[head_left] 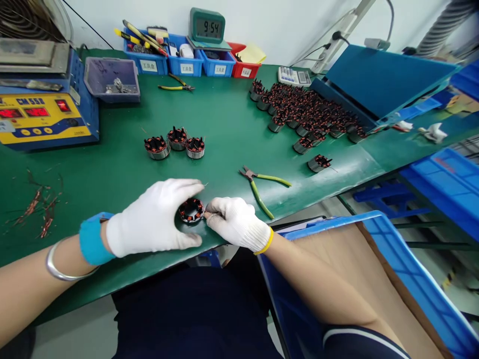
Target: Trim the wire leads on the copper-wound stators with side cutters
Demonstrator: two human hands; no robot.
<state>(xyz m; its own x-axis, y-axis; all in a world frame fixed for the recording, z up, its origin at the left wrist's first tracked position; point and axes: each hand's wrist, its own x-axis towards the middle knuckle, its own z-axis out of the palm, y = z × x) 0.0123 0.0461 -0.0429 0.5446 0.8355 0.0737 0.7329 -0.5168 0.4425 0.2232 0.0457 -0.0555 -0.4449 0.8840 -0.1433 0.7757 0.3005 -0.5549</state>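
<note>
A round motor stator (191, 211) with copper windings rests on the green table near its front edge. My left hand (159, 217), in a white glove, curves around its left side, thumb and fingers spread on either side of it. On the right, my right hand (235, 220), also gloved, is closed in a pinch at the stator's right edge; what lies between its fingertips is too small to make out. Green-handled cutters (257, 183) lie open to the right of my right hand. Behind my left hand stand three more stators (177, 138).
Many stators (310, 112) cover the back right, with one (319, 163) apart. Copper wire scraps (47, 209) lie at left beside a yellow-blue soldering station (45, 117). Tool bins (186, 65) line the wall. A blue crate (407, 269) stands at front right.
</note>
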